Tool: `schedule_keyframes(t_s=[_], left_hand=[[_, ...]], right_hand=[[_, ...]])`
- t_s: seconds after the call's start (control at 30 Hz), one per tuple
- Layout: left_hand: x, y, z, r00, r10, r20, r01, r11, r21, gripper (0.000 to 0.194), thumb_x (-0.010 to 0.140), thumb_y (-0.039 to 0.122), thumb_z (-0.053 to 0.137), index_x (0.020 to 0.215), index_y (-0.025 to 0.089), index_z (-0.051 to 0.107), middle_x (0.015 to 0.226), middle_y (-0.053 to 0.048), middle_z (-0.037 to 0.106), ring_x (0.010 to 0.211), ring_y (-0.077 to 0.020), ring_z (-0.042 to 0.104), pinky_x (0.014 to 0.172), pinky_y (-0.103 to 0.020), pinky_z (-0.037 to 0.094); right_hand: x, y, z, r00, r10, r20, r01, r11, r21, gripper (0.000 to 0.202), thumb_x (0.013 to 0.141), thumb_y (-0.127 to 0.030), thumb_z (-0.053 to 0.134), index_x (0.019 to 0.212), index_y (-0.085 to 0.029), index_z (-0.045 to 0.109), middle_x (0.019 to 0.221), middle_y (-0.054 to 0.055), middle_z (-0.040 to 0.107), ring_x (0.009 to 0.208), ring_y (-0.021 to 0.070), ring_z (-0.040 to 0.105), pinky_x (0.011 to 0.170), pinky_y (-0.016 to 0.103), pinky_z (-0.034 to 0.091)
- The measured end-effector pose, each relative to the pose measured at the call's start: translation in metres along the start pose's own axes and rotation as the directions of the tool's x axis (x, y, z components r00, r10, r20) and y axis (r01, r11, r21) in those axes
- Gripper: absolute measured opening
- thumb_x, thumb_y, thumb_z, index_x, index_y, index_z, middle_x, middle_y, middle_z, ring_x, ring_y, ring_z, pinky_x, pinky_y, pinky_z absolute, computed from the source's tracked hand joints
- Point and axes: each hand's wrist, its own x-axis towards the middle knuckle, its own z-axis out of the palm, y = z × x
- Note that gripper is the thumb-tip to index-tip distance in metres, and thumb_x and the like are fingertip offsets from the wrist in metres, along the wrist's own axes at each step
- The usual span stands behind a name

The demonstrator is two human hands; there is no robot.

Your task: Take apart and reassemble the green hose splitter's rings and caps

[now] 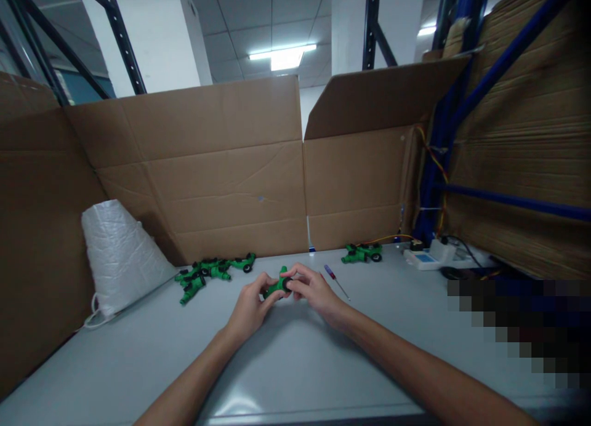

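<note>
Cardboard walls (207,186) stand around my grey table (152,364), with a white bag (120,260) slumped at the left. Work on the green wheeled piece (277,287) looks under way: it is up between my hands near the table's middle, a black wheel (287,284) on it, set down with neither group. Several similar green pieces (212,269) lie loosely heaped to the left, and a smaller cluster (362,253) sits at the back right; which of these are done and which are left, I cannot tell. A screwdriver (333,277) lies just beyond my right hand (318,293), untouched. Both forearms reach forward and inward, wrists low over the table. My left hand (249,303) pinches the piece's left end between thumb and curled fingers; my right fingers bend over its other end, gripping at the wheel.
</note>
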Motion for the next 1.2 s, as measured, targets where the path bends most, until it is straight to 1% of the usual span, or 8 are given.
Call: schedule_keyframes(t_s=[0.17,0.3,0.47,0.63,0.7,0.8,1.0,1.2], left_hand=[[0.004,-0.006,0.004,0.998,-0.059,-0.003,0.058,0.978,-0.198,0.032,0.096,0.049,0.070,0.095,0.019,0.059,0.088,-0.003,0.072,0.078,-0.0172,0.065,0.072,-0.026,0.048],[0.008,-0.014,0.005,0.995,-0.104,0.010,0.102,0.950,-0.294,0.033,0.098,0.051,0.066,0.102,0.019,0.057,0.093,-0.004,0.072,0.082,-0.0184,0.067,0.070,-0.026,0.049],[0.008,-0.014,0.002,0.999,-0.037,-0.008,0.035,0.989,-0.147,0.027,0.103,0.045,0.058,0.111,0.019,0.061,0.102,-0.005,0.072,0.094,-0.0202,0.067,0.081,-0.030,0.050],[0.004,-0.013,-0.002,1.000,0.015,-0.015,-0.014,0.996,0.089,0.024,0.102,0.039,0.060,0.116,0.021,0.067,0.110,-0.008,0.072,0.102,-0.0234,0.064,0.076,-0.030,0.048],[0.003,-0.013,-0.002,0.999,0.043,-0.010,-0.041,0.989,0.139,0.023,0.100,0.038,0.062,0.115,0.021,0.068,0.112,-0.009,0.072,0.106,-0.0245,0.063,0.080,-0.032,0.049],[0.002,-0.011,-0.002,0.998,0.050,0.026,-0.053,0.984,0.171,0.022,0.100,0.037,0.063,0.115,0.022,0.069,0.112,-0.008,0.072,0.106,-0.0247,0.062,0.084,-0.033,0.049],[0.003,-0.004,-0.003,0.997,0.039,0.059,-0.048,0.987,0.155,0.019,0.101,0.035,0.062,0.112,0.022,0.069,0.106,-0.006,0.072,0.098,-0.0219,0.063,0.079,-0.029,0.049],[0.000,-0.009,-0.002,0.997,0.026,0.070,-0.036,0.986,0.161,0.019,0.100,0.038,0.063,0.103,0.020,0.066,0.096,-0.004,0.070,0.087,-0.0197,0.063,0.075,-0.027,0.047]], right_hand=[[-0.001,0.001,0.001,1.000,0.021,-0.009,-0.021,1.000,0.015,0.030,0.084,-0.043,0.072,0.104,-0.021,0.067,0.078,0.003,0.074,0.077,0.0206,0.067,0.065,0.029,0.045],[0.000,-0.002,0.002,0.997,0.080,-0.014,-0.078,0.991,0.109,0.033,0.083,-0.040,0.069,0.110,-0.021,0.069,0.082,0.004,0.075,0.077,0.0208,0.067,0.065,0.029,0.044],[0.002,-0.002,0.005,0.999,0.025,-0.045,-0.021,0.997,0.080,0.028,0.082,-0.035,0.064,0.107,-0.022,0.071,0.085,0.003,0.074,0.078,0.0209,0.067,0.063,0.029,0.045],[0.003,0.009,0.003,0.997,-0.066,-0.048,0.064,0.997,-0.030,0.026,0.087,-0.039,0.064,0.107,-0.023,0.070,0.098,0.005,0.073,0.085,0.0217,0.068,0.062,0.029,0.045],[0.003,0.014,0.001,0.997,-0.071,-0.041,0.069,0.996,-0.061,0.024,0.088,-0.039,0.065,0.106,-0.023,0.068,0.092,0.003,0.072,0.083,0.0210,0.067,0.063,0.029,0.045],[0.004,0.017,0.000,0.997,-0.073,-0.030,0.071,0.994,-0.088,0.019,0.090,-0.038,0.065,0.101,-0.023,0.065,0.080,0.000,0.068,0.077,0.0193,0.065,0.064,0.029,0.044],[0.004,0.021,-0.002,0.994,-0.107,0.008,0.107,0.991,-0.078,0.018,0.092,-0.038,0.065,0.102,-0.022,0.063,0.084,0.000,0.066,0.080,0.0187,0.063,0.070,0.030,0.043],[0.002,0.025,0.001,0.999,-0.046,0.015,0.047,0.996,-0.073,0.024,0.091,-0.043,0.066,0.103,-0.024,0.062,0.078,-0.002,0.061,0.070,0.0172,0.056,0.064,0.028,0.039]])
